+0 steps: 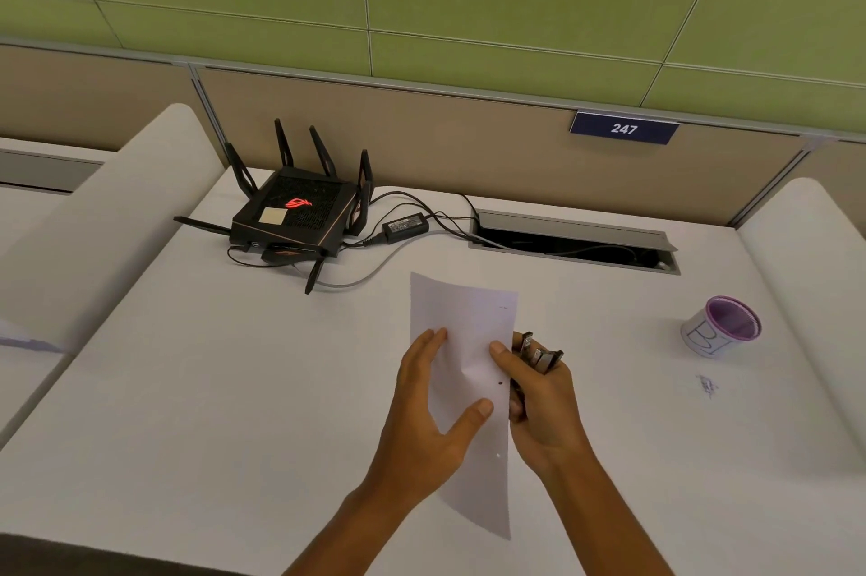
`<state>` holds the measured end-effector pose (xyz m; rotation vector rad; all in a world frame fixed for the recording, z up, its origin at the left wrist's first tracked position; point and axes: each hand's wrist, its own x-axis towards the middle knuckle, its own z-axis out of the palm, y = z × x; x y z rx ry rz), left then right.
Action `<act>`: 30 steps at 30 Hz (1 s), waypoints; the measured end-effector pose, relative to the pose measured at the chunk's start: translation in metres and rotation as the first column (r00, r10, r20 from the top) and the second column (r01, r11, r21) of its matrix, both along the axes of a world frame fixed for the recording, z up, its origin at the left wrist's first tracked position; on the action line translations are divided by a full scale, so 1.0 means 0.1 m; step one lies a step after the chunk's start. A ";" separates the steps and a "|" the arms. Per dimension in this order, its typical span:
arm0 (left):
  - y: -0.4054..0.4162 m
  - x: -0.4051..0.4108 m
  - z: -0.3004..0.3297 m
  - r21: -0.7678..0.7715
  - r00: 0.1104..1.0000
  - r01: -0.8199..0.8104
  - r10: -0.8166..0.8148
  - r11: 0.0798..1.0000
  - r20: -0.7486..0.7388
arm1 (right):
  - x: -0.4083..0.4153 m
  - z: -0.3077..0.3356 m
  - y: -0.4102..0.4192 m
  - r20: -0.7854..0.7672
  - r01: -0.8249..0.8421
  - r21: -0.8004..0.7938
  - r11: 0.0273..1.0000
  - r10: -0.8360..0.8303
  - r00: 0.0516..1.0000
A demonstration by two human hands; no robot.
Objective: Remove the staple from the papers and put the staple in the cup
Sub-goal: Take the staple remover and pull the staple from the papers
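So the person's got the papers [464,369] lifted off the white desk [197,388], gripped from both sides. The left hand [429,407] pinches the sheets along their left edge, thumb on top, other fingers spread up the page. The right hand [539,402] is doing double duty: thumb pressed on the papers' right edge while the curled fingers clutch a metal staple remover [539,353] (its jaws poke out above the knuckles, just beside the paper). The staple itself can't really be made out; there's a small dark dot on the sheet just left of the right hand, hard to say what it is. The cup [719,326], purple-lined with marker scribble on its side, stands well off to the right of the right hand. Far beyond the left hand sits a black router [300,212].
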<state>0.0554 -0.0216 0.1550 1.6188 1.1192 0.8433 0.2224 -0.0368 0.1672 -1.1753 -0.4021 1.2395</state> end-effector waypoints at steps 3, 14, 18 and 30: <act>-0.03 0.04 0.04 -0.074 0.999 0.051 -0.050 0.996 0.018 | -0.07 0.03 0.00 -0.021 0.007 0.014 1.000 -0.007 1.000; 0.07 0.00 0.01 -0.209 0.978 0.164 -0.131 0.964 0.162 | -0.30 0.11 -0.11 0.265 -0.147 0.080 0.986 0.122 0.956; 0.13 -0.10 -0.03 -0.251 0.995 0.089 -0.077 0.964 0.059 | -0.24 0.00 -0.14 0.367 -0.076 0.068 0.995 0.046 0.929; 0.39 -0.35 -0.21 -0.423 0.993 -0.034 0.079 0.905 0.090 | 0.35 -0.49 -0.40 0.360 0.142 -0.227 0.963 -0.053 0.932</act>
